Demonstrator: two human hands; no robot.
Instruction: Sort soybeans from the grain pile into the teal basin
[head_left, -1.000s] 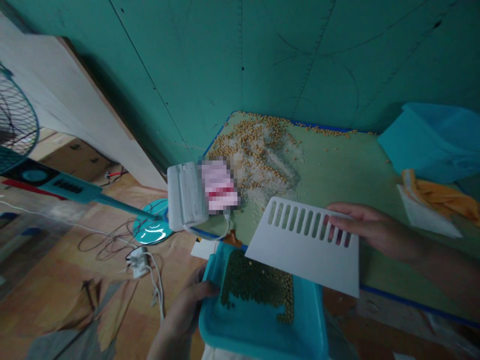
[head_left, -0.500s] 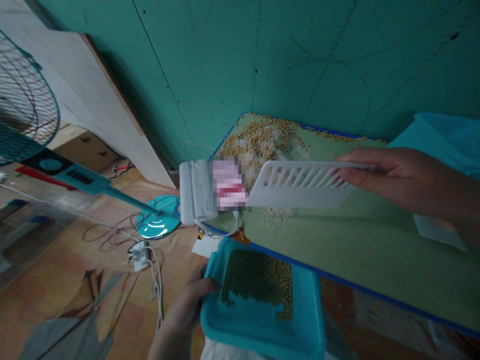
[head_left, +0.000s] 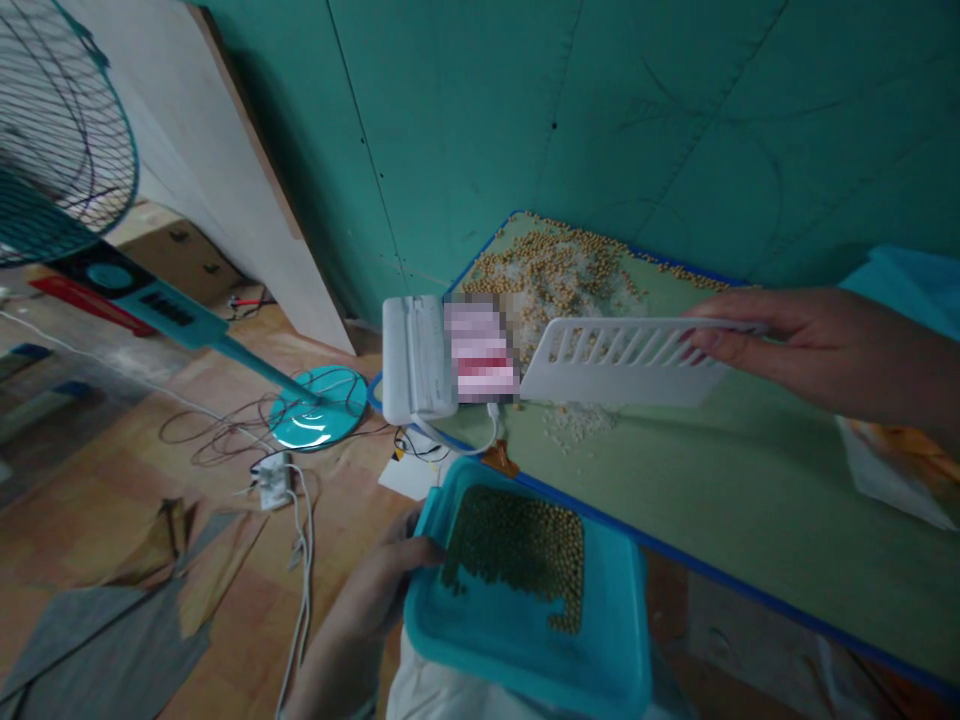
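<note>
My left hand (head_left: 401, 570) grips the left rim of a blue plastic tub (head_left: 517, 655), thumb over the edge. Inside it lie small dark green beans (head_left: 487, 535) and yellow soybeans (head_left: 571, 545). The tub sits below the table's front edge. My right hand (head_left: 787, 340) pinches the right end of a white slotted plastic scraper (head_left: 622, 385), held above the table (head_left: 712, 470). Its left tip is beside a blurred-out pink and white patch (head_left: 481, 350). Behind the scraper, soybeans (head_left: 577, 250) are spread with whitish grains; more white grains (head_left: 577, 425) lie in front.
A white boxy device (head_left: 420, 360) with a cable is at the table's left end. On the floor are a blue fan base (head_left: 319, 405), a power strip (head_left: 275, 480) and loose cords. A green wall (head_left: 480, 120) rises behind the table; a blue bag (head_left: 907, 285) lies far right.
The camera view has turned slightly, so the table, device and fan appear farther right and a little higher. Both hands keep their holds on the scraper and the tub.
</note>
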